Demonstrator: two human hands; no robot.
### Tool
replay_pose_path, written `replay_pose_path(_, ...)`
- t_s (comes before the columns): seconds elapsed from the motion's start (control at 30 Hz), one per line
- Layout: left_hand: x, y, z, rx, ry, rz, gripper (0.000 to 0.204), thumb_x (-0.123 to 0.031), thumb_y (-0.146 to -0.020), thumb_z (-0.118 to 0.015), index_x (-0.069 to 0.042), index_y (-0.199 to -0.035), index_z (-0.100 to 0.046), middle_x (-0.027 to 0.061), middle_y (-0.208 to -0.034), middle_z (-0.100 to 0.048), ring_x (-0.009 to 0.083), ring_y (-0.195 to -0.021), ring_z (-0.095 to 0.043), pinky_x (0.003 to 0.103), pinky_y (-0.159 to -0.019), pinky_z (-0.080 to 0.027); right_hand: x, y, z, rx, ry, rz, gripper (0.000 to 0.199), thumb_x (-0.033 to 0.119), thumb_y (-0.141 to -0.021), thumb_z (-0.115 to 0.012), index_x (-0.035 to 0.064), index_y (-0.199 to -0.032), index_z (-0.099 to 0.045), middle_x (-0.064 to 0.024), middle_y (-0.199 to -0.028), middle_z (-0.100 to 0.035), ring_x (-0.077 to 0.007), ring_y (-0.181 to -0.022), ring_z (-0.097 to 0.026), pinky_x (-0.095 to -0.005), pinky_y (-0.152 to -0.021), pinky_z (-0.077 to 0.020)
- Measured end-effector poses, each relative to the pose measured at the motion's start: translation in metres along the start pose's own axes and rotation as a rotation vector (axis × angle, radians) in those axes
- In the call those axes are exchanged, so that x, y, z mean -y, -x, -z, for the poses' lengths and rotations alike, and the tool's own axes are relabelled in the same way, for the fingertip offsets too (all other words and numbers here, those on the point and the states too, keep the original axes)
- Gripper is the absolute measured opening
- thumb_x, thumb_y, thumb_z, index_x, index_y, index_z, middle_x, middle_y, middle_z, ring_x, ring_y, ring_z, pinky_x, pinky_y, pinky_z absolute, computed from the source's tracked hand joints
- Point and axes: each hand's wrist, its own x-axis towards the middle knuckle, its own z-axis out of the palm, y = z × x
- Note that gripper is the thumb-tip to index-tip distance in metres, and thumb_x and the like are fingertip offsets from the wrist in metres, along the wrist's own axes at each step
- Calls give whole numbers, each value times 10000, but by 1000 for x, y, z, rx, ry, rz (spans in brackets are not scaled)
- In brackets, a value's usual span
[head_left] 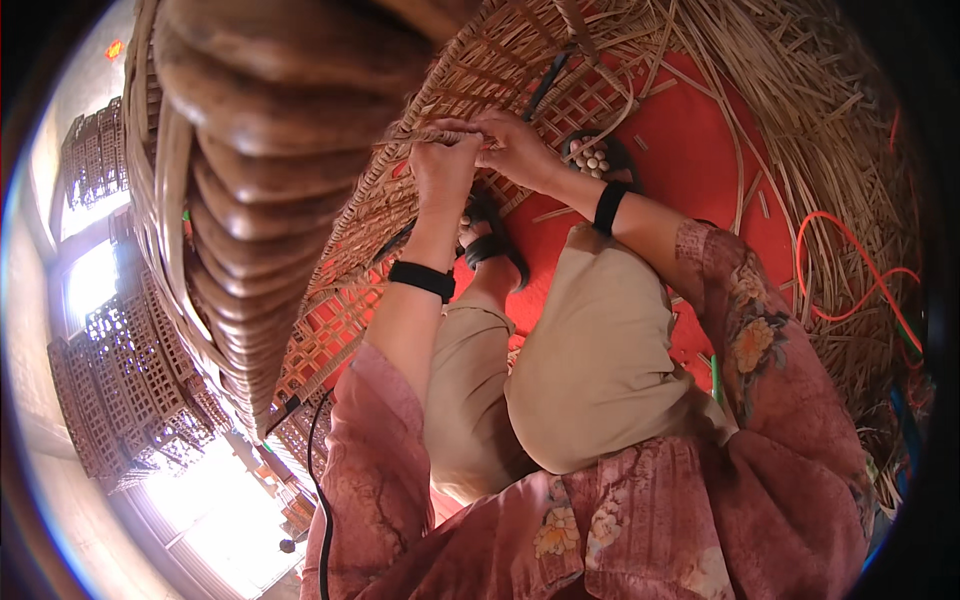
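A large woven cane basket leans in front of me, its latticed side running down to the left. At its upper edge, my left hand is closed around a thin cane strip that lies along the woven border. Touching it on the right, my right hand has its fingers curled at the same border. What its fingertips grip is hidden behind the left hand. Each wrist wears a black band.
A thick, glossy braided rim looms close at the upper left. Loose cane strips pile up at the right, on and beside a red floor covering. An orange cord loops there. My sandalled feet and bent knees are below the hands.
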Motion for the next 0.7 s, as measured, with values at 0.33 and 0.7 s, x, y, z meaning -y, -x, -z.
replay_pose_path(0.33,-13,15,6,133,-215,-388,188,-167,-739,-627,-6,-827,-665,100,-754,-674,207,-705,-640,306,-711,-481,-22,-1,-18,-128,-314,-120,243,52,-688,-651,-5,-923,-625,-155,-881,-606,-255,-849,-599,-329,-765,-465)
replay_pose_path(0.7,-6,1,6,183,-681,180,336,-362,-865,-511,-108,-1050,-630,152,-914,-671,335,-879,-631,436,-847,-460,16,17,-9,36,-53,-354,185,56,-747,-672,-15,-866,-548,-82,-793,-618,-116,-745,-556,-287,-675,-462)
